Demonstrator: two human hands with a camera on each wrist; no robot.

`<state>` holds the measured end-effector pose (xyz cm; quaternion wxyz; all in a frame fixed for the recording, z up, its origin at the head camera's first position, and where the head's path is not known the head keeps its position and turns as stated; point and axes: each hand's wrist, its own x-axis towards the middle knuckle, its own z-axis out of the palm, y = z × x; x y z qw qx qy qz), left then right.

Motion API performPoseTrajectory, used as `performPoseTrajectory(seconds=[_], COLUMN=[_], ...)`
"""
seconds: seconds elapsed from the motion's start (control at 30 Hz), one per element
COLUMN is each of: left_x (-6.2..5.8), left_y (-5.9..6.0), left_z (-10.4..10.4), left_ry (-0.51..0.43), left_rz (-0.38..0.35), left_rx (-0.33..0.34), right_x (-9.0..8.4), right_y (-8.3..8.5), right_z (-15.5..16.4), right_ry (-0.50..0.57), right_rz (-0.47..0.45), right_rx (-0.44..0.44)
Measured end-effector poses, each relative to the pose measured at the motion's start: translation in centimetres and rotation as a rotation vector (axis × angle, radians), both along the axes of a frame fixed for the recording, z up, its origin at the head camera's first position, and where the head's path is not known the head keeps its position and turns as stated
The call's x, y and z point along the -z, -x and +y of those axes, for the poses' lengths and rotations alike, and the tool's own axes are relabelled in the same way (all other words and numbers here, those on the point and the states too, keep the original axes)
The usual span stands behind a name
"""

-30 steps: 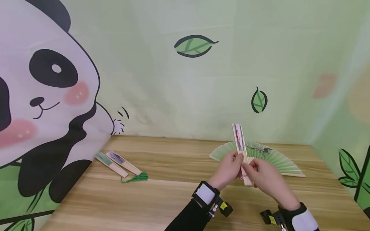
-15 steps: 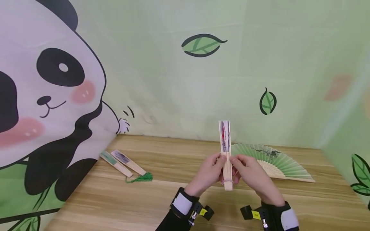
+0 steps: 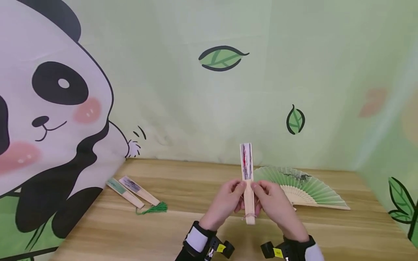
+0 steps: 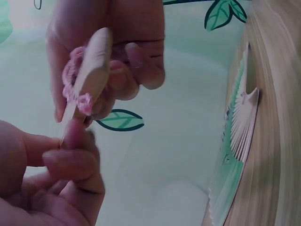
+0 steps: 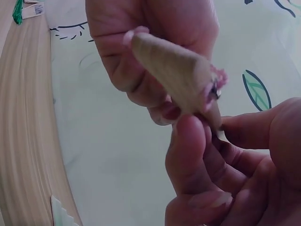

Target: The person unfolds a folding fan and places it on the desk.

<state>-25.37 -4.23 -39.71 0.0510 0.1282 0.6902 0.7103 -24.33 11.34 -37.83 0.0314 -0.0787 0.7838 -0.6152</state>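
Observation:
Upright between both hands stands a folded hand fan (image 3: 247,181), its upper part printed purple and red, its lower ribs pale wood. My left hand (image 3: 225,198) pinches its left edge near the middle. Opposite, my right hand (image 3: 272,201) grips the right edge at the same height. A pink cord (image 4: 75,77) loops round the wooden end below the fingers, as both wrist views show. In the right wrist view the rounded wooden end (image 5: 171,63) points toward the camera. Just behind the right hand, a spread green fan (image 3: 307,186) lies on the table.
Two folded fans, one green (image 3: 124,192) and one purple-grey (image 3: 140,190), lie side by side on the table's left part. A green tassel (image 3: 156,208) trails from them. A printed panda backdrop (image 3: 176,108) rises behind the wooden table (image 3: 137,239).
Both hands have brought the folded fan leftward from in front of the green fan, and it has gone from tilted to upright. The right hand has shifted its hold to the fan's right edge.

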Motion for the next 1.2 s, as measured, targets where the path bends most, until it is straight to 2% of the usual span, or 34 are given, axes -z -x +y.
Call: performPoseTrajectory(seconds=[0.17,0.47,1.0,1.2], left_x=[0.6,0.6,0.6,0.7], left_y=[0.3,0.9,1.6,1.4], left_z=[0.0,-0.8,-1.1,-1.0], left_ry=[-0.058,-0.131,-0.139,-0.140], left_rz=[-0.019,-0.029,-0.014,-0.003], left_rx=[-0.064,0.013,0.028,0.014], right_x=[0.4,0.2,0.1,0.1], right_y=[0.1,0.3,0.6,0.4], right_z=[-0.4,-0.6,-1.2,-1.5], right_ry=[-0.023,-0.078,-0.017,-0.059], right_rz=[-0.004,0.033,0.017,0.031], right_rx=[0.018,0.101,0.183,0.208])
